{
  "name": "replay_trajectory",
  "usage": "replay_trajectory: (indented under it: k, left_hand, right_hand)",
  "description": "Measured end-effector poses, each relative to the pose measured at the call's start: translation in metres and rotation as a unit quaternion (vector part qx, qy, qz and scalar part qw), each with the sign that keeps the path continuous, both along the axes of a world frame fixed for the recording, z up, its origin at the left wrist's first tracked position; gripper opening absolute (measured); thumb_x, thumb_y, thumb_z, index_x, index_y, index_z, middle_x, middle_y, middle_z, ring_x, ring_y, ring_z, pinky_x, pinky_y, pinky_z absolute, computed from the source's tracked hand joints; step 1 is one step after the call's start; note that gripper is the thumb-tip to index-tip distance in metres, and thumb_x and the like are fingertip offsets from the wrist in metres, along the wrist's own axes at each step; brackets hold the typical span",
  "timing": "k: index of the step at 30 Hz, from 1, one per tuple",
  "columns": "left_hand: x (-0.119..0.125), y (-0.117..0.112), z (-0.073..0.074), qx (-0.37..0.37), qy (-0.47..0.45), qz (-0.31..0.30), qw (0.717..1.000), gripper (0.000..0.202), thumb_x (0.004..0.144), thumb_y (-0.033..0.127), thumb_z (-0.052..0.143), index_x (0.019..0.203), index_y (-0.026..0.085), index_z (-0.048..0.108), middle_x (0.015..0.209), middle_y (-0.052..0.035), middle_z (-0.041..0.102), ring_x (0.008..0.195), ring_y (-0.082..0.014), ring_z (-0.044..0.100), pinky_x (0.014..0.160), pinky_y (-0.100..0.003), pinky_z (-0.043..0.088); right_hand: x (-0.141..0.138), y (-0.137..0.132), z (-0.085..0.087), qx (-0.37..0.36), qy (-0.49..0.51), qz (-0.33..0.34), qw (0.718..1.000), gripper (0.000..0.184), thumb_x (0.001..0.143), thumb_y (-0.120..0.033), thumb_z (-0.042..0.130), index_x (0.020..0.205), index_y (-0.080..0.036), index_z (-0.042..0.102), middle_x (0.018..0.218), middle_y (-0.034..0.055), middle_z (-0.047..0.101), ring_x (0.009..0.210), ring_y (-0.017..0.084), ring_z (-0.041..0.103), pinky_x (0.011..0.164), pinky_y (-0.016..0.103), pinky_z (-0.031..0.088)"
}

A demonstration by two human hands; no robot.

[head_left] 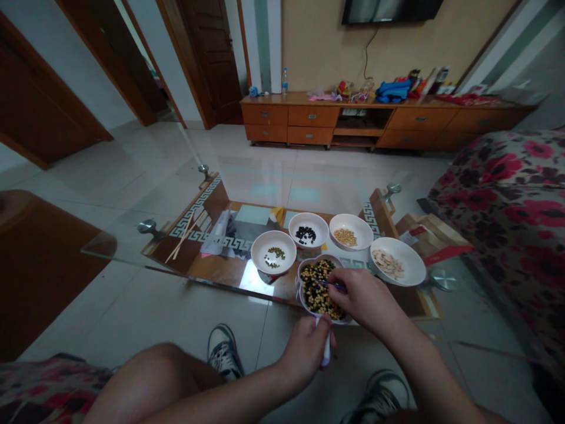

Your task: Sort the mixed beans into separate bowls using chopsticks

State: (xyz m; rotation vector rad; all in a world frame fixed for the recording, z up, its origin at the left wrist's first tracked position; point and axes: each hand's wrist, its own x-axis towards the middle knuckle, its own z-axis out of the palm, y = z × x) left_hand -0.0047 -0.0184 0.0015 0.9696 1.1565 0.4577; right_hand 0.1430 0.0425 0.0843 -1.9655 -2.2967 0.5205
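White bowls (261, 253) are holding small portions at twelve o'clock while the right hand (362, 300) is narrowly pinching a thin tool (332, 284) above the full lobed dish (318, 257), the left hand (304, 350) closing around a white handle (325, 353).

Lighting: dim, soft indoor light; source not visible. Glare: white patch on the glass tabletop (253, 278); pale sheen across the floor tiles (132, 171). Distortion: strong wide-angle bowing toward the edges, door frames (185, 65) leaning. Shadows: faint. Focus: even, slightly soft.

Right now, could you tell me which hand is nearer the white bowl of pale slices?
Right: the right hand is left of the bowl, apart from it; the left hand is farther, below the bean dish.
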Motion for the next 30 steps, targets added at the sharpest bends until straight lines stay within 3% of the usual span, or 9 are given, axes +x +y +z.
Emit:
replay_trajectory:
  k: [21,30]
  left_hand:
    - [0.0004,-0.0001,-0.0027,0.001,-0.003,0.002,1.0,0.069,0.079,0.085,0.031,0.064,0.021,0.052,0.044,0.0045,0.04,0.042,-0.0121,0.043,0.046,-0.025,0.033]
    - [0.0001,0.0014,0.0039,-0.004,-0.006,0.002,1.0,0.072,0.075,0.089,0.031,0.061,0.022,0.051,0.043,0.0041,0.039,0.041,-0.0124,0.042,0.045,-0.025,0.032]
  right_hand:
    - [-0.0025,0.0003,0.002,-0.013,-0.017,0.002,1.0,0.017,0.087,-0.023,0.056,0.078,-0.022,0.071,0.077,0.0041,0.074,0.069,0.018,0.067,0.056,0.026,0.033]
    - [-0.0014,-0.0009,0.0011,-0.021,-0.02,-0.003,1.0,0.018,0.088,-0.025,0.057,0.083,-0.023,0.073,0.08,0.0041,0.075,0.072,0.019,0.068,0.057,0.026,0.033]
